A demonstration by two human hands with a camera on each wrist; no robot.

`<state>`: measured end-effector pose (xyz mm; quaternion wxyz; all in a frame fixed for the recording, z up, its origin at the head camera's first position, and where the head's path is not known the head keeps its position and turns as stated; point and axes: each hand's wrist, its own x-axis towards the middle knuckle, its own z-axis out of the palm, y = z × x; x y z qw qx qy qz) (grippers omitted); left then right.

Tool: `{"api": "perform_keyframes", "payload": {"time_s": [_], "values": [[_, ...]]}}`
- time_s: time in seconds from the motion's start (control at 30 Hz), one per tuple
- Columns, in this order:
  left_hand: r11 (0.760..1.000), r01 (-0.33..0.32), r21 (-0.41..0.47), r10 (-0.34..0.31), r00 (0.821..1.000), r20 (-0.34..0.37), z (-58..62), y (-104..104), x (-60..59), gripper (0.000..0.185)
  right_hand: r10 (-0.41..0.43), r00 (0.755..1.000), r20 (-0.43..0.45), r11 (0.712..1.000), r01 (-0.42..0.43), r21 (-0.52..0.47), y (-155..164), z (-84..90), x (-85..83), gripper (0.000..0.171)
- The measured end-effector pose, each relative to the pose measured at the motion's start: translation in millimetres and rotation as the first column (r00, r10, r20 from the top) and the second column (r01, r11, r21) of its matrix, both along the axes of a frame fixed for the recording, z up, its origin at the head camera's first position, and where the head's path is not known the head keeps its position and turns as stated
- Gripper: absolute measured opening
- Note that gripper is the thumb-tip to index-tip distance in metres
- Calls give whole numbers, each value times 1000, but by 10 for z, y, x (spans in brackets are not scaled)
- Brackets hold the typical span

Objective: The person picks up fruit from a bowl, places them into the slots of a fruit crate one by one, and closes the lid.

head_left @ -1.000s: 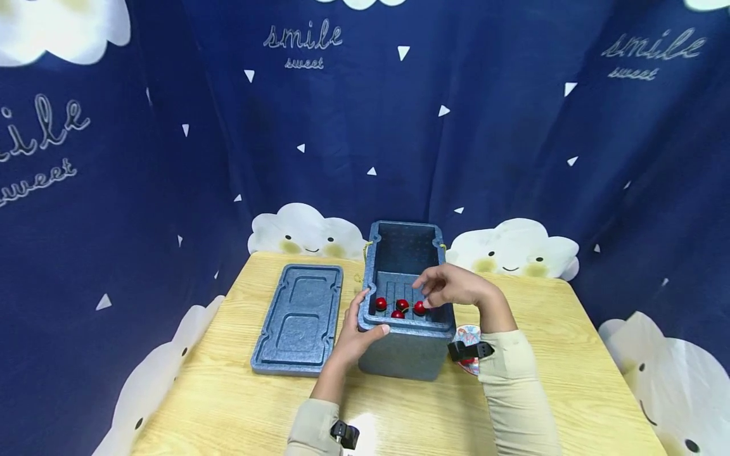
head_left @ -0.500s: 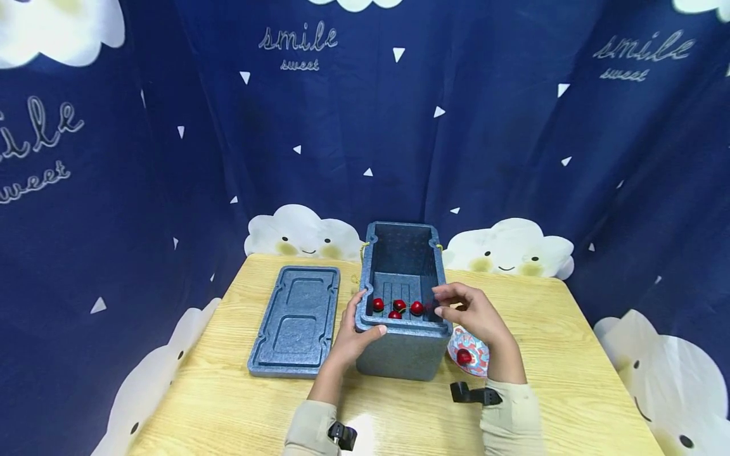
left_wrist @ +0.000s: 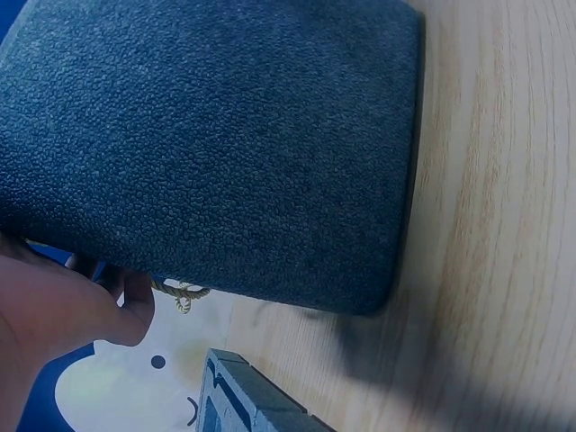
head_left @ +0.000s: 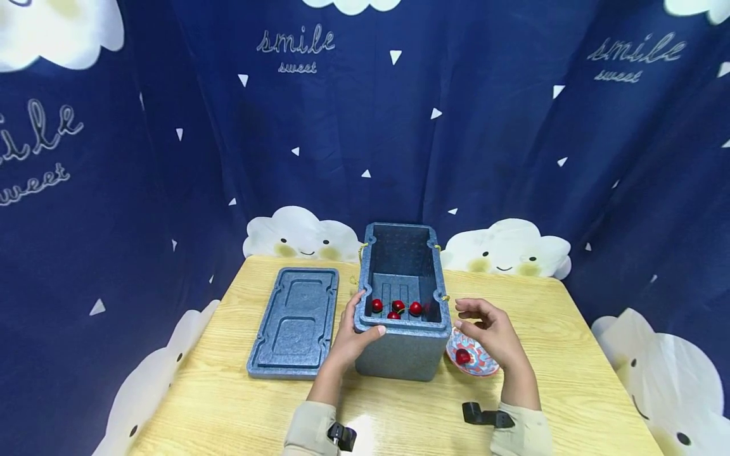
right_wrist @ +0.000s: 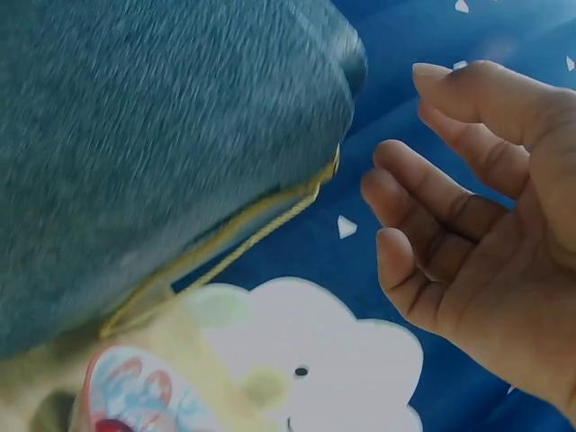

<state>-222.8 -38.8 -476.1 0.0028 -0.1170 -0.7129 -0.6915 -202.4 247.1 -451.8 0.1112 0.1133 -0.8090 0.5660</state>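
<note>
A dark blue-grey foam box point(head_left: 400, 356) stands uncovered on the table, with several red cherries point(head_left: 415, 308) lying on its floor towards the near end. My left hand point(head_left: 349, 339) grips the near left corner of the box, thumb on the front rim and fingers along the side. Beyond the box's right rim hovers my right hand point(head_left: 493, 332), its fingers loosely bent and holding nothing. Partly below that hand, a patterned red, white and blue bowl point(head_left: 483, 366) sits beside the box with one red cherry point(head_left: 463, 356) visible in it.
The box's flat lid point(head_left: 293, 323) lies on the table to the left. Yellow cord point(right_wrist: 270, 220) hangs along the box's sides. A dark blue curtain point(head_left: 331, 126) with clouds closes off the back and sides of the wooden table point(head_left: 228, 405).
My right hand has moved out of the box to the right, leaving a cherry inside near the others. The bowl has come into fuller view. My left hand keeps its grip on the corner.
</note>
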Motion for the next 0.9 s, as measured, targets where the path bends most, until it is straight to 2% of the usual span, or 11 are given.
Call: {"api": "perform_keyframes", "payload": {"time_s": [0.07, 0.27, 0.33, 0.47, 0.67, 0.9], "values": [[1000, 4, 2, -4, 1000, 1, -43, -1, -30, 81, 1, 1000, 16, 1000, -1, -15, 51, -63, 18, 35], [1000, -6, 5, 6, 1000, 2, -314, 9, -181, 85, 0, 994, 110, 998, 6, -57, 182, -262, 56, 37], [1000, -15, -4, 15, 1000, 2, -354, 14, -195, 85, -18, 991, 135, 998, 25, -50, 222, -339, 55, 38], [1000, -22, -6, 22, 1000, -4, -397, 22, -204, 84, -60, 986, 154, 996, 70, -57, 280, -486, 46, 37], [999, -33, -9, 33, 999, -5, -418, 24, -221, 83, -83, 985, 150, 987, 102, -126, 309, -668, 43, 35], [1000, -31, -2, 31, 999, -10, -413, 26, -222, 83, -97, 966, 239, 979, 136, -155, 333, -864, 48, 39]]}}
